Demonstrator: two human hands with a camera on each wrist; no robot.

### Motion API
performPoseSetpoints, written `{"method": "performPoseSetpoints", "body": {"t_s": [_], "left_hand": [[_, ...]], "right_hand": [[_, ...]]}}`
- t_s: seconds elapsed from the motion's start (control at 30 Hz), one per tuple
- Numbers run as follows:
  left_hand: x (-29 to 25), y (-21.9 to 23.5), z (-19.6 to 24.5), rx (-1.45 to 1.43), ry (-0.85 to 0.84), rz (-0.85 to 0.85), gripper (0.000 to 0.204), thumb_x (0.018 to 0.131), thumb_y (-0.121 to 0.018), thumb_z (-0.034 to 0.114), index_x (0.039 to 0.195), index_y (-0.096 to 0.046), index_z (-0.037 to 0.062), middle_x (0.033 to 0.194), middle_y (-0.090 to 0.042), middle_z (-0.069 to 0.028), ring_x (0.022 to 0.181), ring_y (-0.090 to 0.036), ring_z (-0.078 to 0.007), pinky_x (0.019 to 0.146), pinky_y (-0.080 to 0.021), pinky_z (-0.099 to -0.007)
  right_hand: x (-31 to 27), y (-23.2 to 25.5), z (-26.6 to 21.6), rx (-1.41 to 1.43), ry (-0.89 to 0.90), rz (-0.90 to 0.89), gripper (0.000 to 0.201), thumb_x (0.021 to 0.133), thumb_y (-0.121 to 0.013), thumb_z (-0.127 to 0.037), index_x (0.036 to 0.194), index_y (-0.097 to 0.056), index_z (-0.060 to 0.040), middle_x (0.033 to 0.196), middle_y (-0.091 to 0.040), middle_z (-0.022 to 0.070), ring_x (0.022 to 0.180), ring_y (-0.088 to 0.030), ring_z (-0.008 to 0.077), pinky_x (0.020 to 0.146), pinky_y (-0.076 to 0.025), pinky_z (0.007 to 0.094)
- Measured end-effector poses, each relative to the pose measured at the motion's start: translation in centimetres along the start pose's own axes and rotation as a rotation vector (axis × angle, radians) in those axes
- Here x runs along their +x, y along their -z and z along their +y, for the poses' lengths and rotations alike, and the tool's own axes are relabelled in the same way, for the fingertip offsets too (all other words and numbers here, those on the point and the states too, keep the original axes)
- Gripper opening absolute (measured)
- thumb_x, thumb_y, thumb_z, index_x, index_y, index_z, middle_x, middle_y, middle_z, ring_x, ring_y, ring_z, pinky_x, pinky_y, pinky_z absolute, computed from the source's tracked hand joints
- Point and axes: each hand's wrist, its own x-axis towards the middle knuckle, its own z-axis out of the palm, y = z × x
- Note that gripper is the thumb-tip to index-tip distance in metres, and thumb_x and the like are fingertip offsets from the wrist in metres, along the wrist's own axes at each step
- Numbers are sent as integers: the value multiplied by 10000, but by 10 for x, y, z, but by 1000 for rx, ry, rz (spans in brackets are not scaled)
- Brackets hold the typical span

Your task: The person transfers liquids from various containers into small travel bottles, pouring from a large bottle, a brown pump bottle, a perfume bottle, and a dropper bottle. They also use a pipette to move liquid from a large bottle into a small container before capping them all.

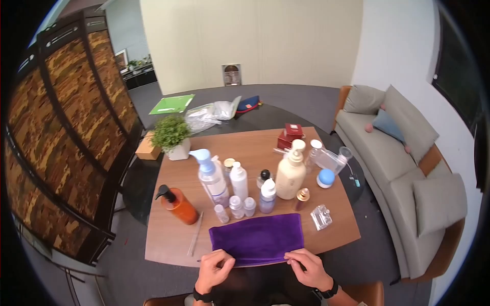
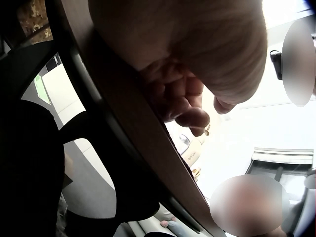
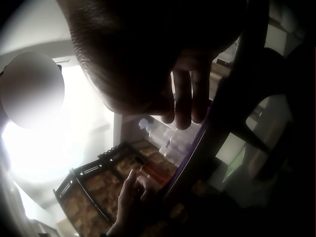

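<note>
A purple towel [image 1: 258, 238] lies spread as a neat rectangle at the table's near edge. My left hand [image 1: 214, 269] rests at its near left corner with the fingers loosely bent. In the left wrist view the thumb stands apart from those fingers [image 2: 185, 106]. At the near right corner, my right hand [image 1: 309, 269] has its fingertips on the towel's edge. The right wrist view shows its fingers [image 3: 182, 101] hanging fairly straight, close over the purple edge. Just beyond the towel stand several small bottles, among them a clear pump bottle [image 1: 267, 198].
An orange pump bottle [image 1: 179, 205] and a thin clear stick [image 1: 195, 234] are on the left. Larger bottles, including a cream pump bottle [image 1: 290, 176], stand mid-table. To the right are a blue-lidded jar [image 1: 325, 178] and a crinkled clear packet [image 1: 321, 218]. A potted plant [image 1: 178, 151] stands back left.
</note>
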Motion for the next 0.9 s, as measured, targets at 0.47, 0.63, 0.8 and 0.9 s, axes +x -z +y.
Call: {"method": "performPoseSetpoints", "body": {"t_s": [0.47,0.63,0.8,0.9], "left_hand": [[-1,-3,0,107,42,57,179,947,-710,67,790,-733,-16,713,-710,-119,622,-671,-227,614,-490,-348],[0,0,1,56,27,27,129,939,-721,17,815,-728,-20,743,-715,-126,638,-674,-224,621,-503,-342],[-12,13,-3,-114,83,397,93,985,-766,73,1014,-724,-4,902,-750,-23,769,-646,-106,677,-487,-289],[21,56,15,182,230,637,529,949,-854,184,1375,-601,-3,1328,-689,-144,1175,-657,-233,977,-512,-366]], "right_hand": [[-46,39,16,130,-217,165,336,1066,-539,134,1335,-716,38,1102,-828,141,760,-782,192,718,-642,318],[-34,38,9,148,-175,127,250,1050,-648,90,1279,-737,43,1060,-830,140,726,-768,170,671,-619,289],[-26,23,15,182,-125,61,249,1064,-616,102,1300,-694,82,1047,-809,177,727,-760,173,662,-623,289],[-19,10,9,320,-272,154,208,975,-777,38,1179,-733,42,935,-800,149,693,-755,196,639,-596,308]]}}
